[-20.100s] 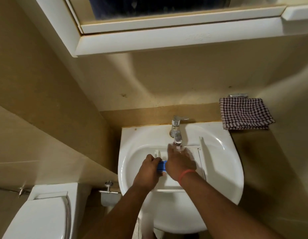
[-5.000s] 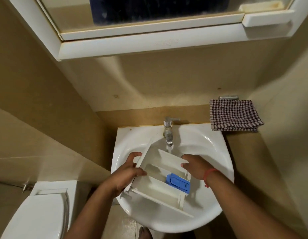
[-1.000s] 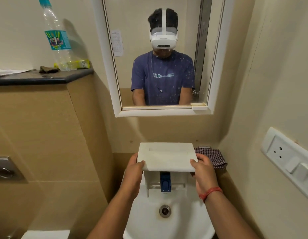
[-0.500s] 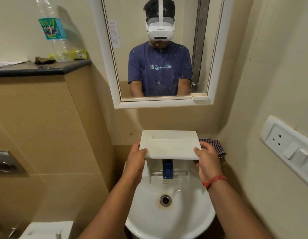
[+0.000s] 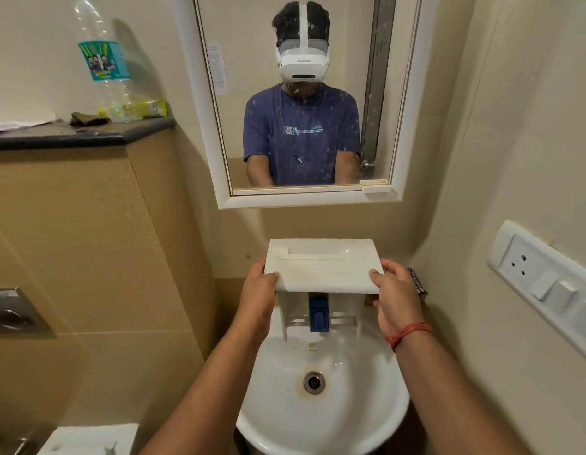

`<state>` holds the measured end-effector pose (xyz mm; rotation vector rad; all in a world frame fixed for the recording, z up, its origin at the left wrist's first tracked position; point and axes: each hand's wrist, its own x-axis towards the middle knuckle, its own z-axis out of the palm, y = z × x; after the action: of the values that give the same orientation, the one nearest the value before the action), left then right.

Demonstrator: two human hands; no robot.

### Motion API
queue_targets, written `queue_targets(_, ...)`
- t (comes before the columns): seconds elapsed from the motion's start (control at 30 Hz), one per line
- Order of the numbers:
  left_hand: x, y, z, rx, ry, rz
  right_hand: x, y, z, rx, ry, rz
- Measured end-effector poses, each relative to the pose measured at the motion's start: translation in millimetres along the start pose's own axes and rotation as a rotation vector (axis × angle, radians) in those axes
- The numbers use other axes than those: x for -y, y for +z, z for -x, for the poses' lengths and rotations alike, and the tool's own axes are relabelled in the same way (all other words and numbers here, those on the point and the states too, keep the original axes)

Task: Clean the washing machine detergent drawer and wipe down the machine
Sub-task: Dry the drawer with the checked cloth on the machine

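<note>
White plastic drawer [image 5: 321, 267] held up above the sink [image 5: 321, 418], front panel facing us; left hand [image 5: 257, 298] and right hand [image 5: 395, 298] each clamp fingers round an end.

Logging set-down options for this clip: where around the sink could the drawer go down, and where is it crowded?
The sink bowl around the drain is bare, below the drawer gripped by left hand and right hand. The dark ledge is crowded: bottle, paper, rag. Right of the sink, the checked cloth fills the corner.
</note>
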<state>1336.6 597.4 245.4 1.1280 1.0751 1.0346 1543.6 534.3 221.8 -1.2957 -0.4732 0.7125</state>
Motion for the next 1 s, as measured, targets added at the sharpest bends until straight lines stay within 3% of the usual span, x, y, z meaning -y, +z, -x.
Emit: queue_targets(1.0,-11,3,13,-0.024,0.046,-0.006,6,4,10,-0.019,-0.029,-0.046)
